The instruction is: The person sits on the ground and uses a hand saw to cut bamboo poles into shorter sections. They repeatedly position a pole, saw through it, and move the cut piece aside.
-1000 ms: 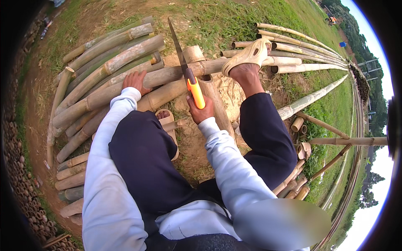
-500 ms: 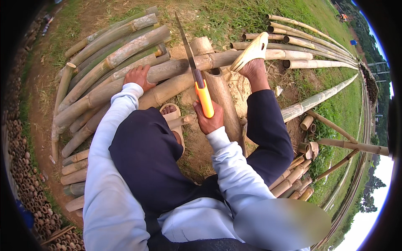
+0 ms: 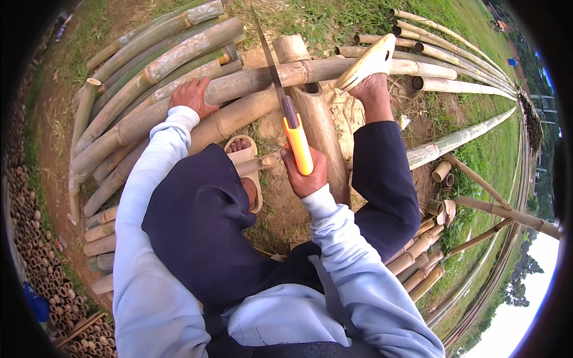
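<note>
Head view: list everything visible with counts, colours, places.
Handsaw: one, orange-handled, dark-bladed, upper centre
Long pole: one, brown, beneath handsaw
Bamboo pile: several poles, green-brown, upper left
Parallel poles: several, pale tan, upper right
Thick post: one, brown, centre
Bamboo frame: one, tan, right edge
Short pieces: several, tan, lower right
Stacked ends: many, brown, lower left
Grass: patches, green, top and right
Sandals: two, beige, on feet
Trousers: one pair, navy, lower centre
Sweatshirt: one, pale blue, bottom
Left hand: one, on long pole
Right hand: one, gripping handsaw
</note>
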`<state>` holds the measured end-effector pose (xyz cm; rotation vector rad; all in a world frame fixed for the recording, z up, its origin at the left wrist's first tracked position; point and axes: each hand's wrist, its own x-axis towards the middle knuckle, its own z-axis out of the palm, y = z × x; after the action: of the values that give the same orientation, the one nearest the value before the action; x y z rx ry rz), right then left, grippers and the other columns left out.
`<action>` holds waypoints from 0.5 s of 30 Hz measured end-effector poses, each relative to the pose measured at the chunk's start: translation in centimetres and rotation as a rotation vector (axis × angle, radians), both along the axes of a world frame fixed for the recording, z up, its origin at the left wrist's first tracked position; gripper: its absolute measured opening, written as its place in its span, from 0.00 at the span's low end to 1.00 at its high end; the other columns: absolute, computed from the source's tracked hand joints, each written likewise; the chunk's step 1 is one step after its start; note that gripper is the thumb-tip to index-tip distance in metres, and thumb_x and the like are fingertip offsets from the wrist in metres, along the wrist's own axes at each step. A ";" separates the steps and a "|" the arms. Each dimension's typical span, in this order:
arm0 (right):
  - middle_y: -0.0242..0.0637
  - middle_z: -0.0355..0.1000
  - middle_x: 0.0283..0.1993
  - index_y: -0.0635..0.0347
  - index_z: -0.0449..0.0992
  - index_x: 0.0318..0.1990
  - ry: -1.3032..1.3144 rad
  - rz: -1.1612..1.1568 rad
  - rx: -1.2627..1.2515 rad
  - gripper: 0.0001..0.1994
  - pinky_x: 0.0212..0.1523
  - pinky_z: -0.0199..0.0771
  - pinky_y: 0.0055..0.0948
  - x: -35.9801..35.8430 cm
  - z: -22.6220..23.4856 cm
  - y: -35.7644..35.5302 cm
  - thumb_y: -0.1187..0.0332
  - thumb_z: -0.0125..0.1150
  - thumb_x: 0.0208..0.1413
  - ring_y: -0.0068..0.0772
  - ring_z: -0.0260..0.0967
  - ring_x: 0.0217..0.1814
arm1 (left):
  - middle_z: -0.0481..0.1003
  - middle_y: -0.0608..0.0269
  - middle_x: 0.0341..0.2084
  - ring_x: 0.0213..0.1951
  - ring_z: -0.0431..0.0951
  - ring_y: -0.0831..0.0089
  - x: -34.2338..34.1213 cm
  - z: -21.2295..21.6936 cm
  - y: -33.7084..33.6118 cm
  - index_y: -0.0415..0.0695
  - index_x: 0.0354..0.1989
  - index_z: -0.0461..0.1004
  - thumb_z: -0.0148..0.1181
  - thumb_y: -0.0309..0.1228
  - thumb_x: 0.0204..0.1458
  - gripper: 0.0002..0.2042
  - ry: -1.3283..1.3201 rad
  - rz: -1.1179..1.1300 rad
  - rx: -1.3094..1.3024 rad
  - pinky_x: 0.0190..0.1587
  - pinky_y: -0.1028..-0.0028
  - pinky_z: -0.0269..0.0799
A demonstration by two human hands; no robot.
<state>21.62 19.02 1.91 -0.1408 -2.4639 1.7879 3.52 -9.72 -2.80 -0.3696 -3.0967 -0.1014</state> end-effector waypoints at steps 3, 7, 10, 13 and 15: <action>0.44 0.70 0.20 0.68 0.77 0.33 -0.130 -0.034 -0.019 0.09 0.27 0.69 0.34 3.9 1.7 1.0 0.71 0.68 0.60 0.33 0.66 0.20 | 0.78 0.55 0.50 0.52 0.80 0.51 0.0 0.8 -0.5 0.52 0.59 0.72 0.78 0.51 0.39 0.37 -0.018 0.014 -0.022 0.56 0.56 0.76; 0.40 0.72 0.21 0.67 0.80 0.36 -0.172 -0.020 0.032 0.05 0.27 0.70 0.32 15.3 5.0 2.7 0.75 0.68 0.58 0.29 0.68 0.19 | 0.79 0.57 0.46 0.49 0.81 0.51 0.6 -0.2 -1.3 0.54 0.57 0.72 0.78 0.50 0.38 0.35 0.028 0.007 -0.019 0.51 0.55 0.78; 0.36 0.71 0.20 0.68 0.82 0.41 -0.203 -0.069 0.025 0.06 0.29 0.72 0.28 15.0 4.3 3.3 0.76 0.67 0.57 0.26 0.71 0.21 | 0.79 0.56 0.47 0.50 0.80 0.51 0.7 0.4 -0.3 0.53 0.57 0.72 0.78 0.51 0.39 0.36 -0.037 0.028 -0.040 0.54 0.56 0.76; 0.39 0.70 0.20 0.69 0.80 0.37 -0.116 -0.040 -0.005 0.08 0.28 0.70 0.31 2.9 1.4 1.4 0.72 0.69 0.59 0.24 0.68 0.23 | 0.79 0.55 0.47 0.50 0.80 0.51 0.6 0.5 -0.1 0.52 0.56 0.73 0.78 0.52 0.40 0.35 -0.016 0.018 -0.022 0.55 0.56 0.76; 0.44 0.70 0.19 0.70 0.77 0.33 0.015 -0.034 -0.008 0.11 0.28 0.69 0.33 -4.0 0.2 0.0 0.69 0.68 0.61 0.26 0.68 0.23 | 0.79 0.55 0.46 0.50 0.80 0.51 0.2 1.3 1.2 0.51 0.55 0.73 0.78 0.52 0.40 0.34 -0.027 -0.009 -0.011 0.54 0.55 0.76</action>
<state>17.58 19.05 2.08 -0.1679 -2.4295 1.7785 3.71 -8.48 -1.49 -0.3858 -3.1240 -0.0900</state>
